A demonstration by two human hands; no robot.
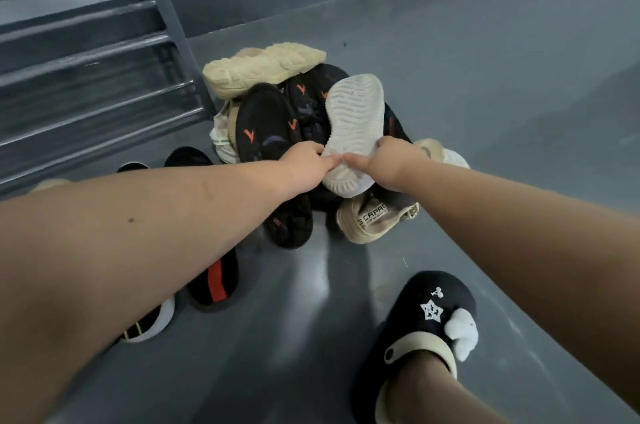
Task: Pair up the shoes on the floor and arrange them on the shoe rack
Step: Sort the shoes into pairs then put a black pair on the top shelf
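Observation:
A pile of shoes lies on the grey floor beside the shoe rack (86,53). On top, a white shoe (355,119) is turned sole up. My left hand (304,160) and my right hand (388,160) both grip its heel end, one on each side. Under it lie black shoes with orange marks (266,126), also sole up. A cream chunky shoe (259,65) rests at the far side of the pile. A beige shoe with lettering (374,219) lies near my right wrist, and another pale shoe (440,153) peeks out behind my right hand.
A black shoe with a red stripe (216,281) and a black-and-white shoe (149,323) lie under my left forearm. Black shoes (187,155) stand by the rack's base. My foot wears a black slipper with a star (429,316). A grey wall runs behind.

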